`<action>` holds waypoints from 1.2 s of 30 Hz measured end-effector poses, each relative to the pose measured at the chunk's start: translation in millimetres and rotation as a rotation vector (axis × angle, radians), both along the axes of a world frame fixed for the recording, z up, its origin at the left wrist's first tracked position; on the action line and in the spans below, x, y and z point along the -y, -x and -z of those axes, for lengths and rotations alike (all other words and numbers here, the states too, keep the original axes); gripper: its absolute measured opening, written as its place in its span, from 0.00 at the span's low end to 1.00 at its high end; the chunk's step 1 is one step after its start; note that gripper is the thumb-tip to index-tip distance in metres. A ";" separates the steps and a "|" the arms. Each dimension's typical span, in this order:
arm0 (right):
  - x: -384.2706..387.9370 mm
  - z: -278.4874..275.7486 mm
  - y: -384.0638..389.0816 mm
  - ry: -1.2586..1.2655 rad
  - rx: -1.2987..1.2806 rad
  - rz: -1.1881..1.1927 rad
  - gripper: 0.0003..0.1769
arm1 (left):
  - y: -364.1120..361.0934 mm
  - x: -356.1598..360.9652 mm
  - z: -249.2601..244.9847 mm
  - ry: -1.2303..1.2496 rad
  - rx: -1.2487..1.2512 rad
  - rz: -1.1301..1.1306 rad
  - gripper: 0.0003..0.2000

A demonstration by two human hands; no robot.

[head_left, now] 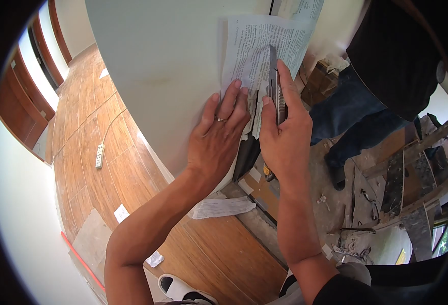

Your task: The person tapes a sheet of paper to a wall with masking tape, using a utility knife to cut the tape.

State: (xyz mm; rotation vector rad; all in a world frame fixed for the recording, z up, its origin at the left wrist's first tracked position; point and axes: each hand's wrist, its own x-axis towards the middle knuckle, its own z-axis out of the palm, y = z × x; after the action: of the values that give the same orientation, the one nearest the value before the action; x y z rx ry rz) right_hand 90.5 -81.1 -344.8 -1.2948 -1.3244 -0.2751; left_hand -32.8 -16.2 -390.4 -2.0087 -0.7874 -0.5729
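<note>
A printed paper sheet (244, 48) lies against the pale upright panel (158, 66), over its right edge. My left hand (216, 132) rests on the panel with its fingers apart, fingertips at the lower edge of the sheet; a ring is on one finger. In my right hand (287, 132) is a utility knife (280, 96), blade up, held between thumb and fingers. The blade (273, 58) lies over the printed sheet. Dark strips and torn paper show between my two hands, along the panel's edge.
Another person (386, 66) in a dark top and jeans stands at the right, near a wooden frame (412, 152) and debris. A power strip (100, 156) with its cord lies on the wooden floor (122, 134). Loose printed paper (221, 207) lies below my hands.
</note>
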 end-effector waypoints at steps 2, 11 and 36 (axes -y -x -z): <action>-0.2 0.0 -0.2 0.011 -0.012 -0.001 0.31 | 0.3 -0.4 0.3 0.001 0.003 0.010 0.26; 3.6 -0.2 1.5 0.081 -0.044 0.003 0.31 | 0.3 0.8 0.0 0.027 -0.004 0.003 0.26; 8.1 20.2 3.6 0.095 -0.043 0.002 0.32 | -1.2 -1.3 2.0 0.030 0.067 0.090 0.23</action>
State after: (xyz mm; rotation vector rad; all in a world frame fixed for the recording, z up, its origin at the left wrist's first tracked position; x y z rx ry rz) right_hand 87.0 -89.2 -365.0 -1.3747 -1.3127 -0.1863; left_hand -31.6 -14.9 -392.4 -2.0695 -0.7521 -0.6875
